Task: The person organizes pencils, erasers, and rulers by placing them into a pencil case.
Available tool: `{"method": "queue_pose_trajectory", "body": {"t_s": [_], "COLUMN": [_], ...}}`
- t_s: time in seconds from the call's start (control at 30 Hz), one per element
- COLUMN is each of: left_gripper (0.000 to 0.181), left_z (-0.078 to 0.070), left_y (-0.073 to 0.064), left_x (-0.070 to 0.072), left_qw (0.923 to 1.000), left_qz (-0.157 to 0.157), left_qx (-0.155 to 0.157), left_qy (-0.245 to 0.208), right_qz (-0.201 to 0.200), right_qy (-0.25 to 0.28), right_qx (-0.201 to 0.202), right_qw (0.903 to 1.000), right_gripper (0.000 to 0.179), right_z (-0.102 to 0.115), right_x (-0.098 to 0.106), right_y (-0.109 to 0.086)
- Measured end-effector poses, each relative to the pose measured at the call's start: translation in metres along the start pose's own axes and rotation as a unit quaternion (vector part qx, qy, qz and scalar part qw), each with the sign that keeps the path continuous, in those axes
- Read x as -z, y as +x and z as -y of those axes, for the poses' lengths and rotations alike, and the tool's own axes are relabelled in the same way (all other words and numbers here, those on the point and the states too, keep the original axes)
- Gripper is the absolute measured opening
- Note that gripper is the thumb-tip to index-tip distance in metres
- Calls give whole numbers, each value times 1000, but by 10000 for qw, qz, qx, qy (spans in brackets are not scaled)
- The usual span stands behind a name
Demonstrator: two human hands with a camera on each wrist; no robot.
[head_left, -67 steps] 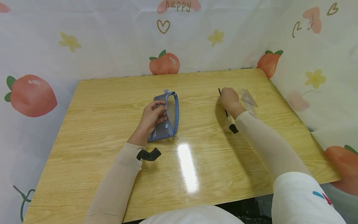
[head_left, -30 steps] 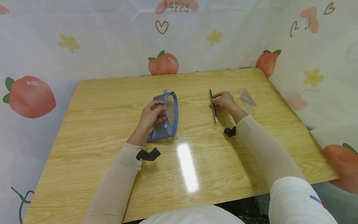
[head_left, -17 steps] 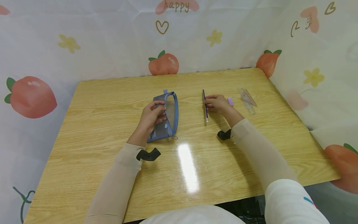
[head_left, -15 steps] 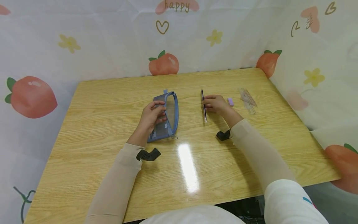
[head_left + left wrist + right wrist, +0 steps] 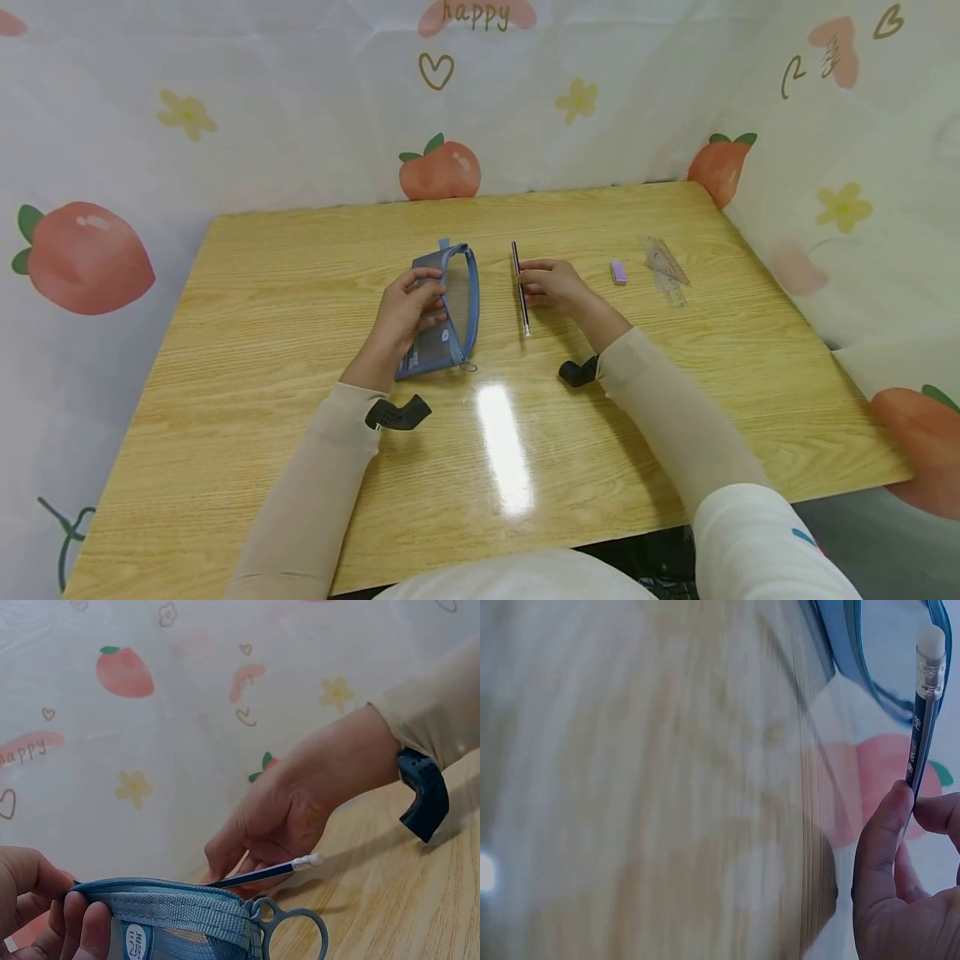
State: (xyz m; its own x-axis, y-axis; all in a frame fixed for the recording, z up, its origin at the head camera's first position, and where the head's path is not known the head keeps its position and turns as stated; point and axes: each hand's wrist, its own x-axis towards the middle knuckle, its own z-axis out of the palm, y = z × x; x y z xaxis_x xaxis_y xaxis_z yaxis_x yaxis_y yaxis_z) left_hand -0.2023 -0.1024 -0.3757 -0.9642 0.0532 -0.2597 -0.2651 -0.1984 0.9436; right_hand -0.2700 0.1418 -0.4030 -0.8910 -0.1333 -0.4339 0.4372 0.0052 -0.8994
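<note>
My left hand [image 5: 408, 310] grips the near side of a blue mesh pencil case [image 5: 431, 346], thumb and fingers pinching the edge of its mouth. The zipper is undone and the mouth gapes toward the right; a ring pull [image 5: 300, 930] hangs at its end. In my right hand [image 5: 555, 287] a dark blue pencil [image 5: 522, 300] is pinched between thumb and fingers, held above the table just right of the case. Its white eraser end [image 5: 931, 643] points toward my body in the head view. The right wrist view shows the case's opening behind the pencil.
A purple eraser [image 5: 618, 272] lies on the wooden table [image 5: 300, 300] to the right of my right hand. Farther right, clear plastic rulers [image 5: 666, 271], one a triangle, lie overlapping. A printed white sheet [image 5: 315, 125] hangs along the table's back and right edges.
My right hand has lifted the pencil from beside the rulers and carried it left toward the case, uncovering the purple eraser. My left hand has stayed on the case.
</note>
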Motion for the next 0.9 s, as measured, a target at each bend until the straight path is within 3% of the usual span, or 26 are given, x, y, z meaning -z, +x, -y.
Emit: {"method": "queue_pose_trajectory", "body": {"t_s": [0.57, 0.9], "left_gripper": [26, 28], "left_z": [1, 0], "left_y": [1, 1], "left_x": [0, 0], "left_qw": [9999, 9999], "left_qz": [-50, -22], "left_qx": [40, 29], "left_qy": [-87, -94], "right_qz": [421, 587], "right_qy": [31, 356], "right_qx": [122, 26], "right_qw": [9990, 9976], "right_gripper": [38, 37], "right_z": [-1, 1], "right_x": [-32, -46], "right_y": [-12, -22]}}
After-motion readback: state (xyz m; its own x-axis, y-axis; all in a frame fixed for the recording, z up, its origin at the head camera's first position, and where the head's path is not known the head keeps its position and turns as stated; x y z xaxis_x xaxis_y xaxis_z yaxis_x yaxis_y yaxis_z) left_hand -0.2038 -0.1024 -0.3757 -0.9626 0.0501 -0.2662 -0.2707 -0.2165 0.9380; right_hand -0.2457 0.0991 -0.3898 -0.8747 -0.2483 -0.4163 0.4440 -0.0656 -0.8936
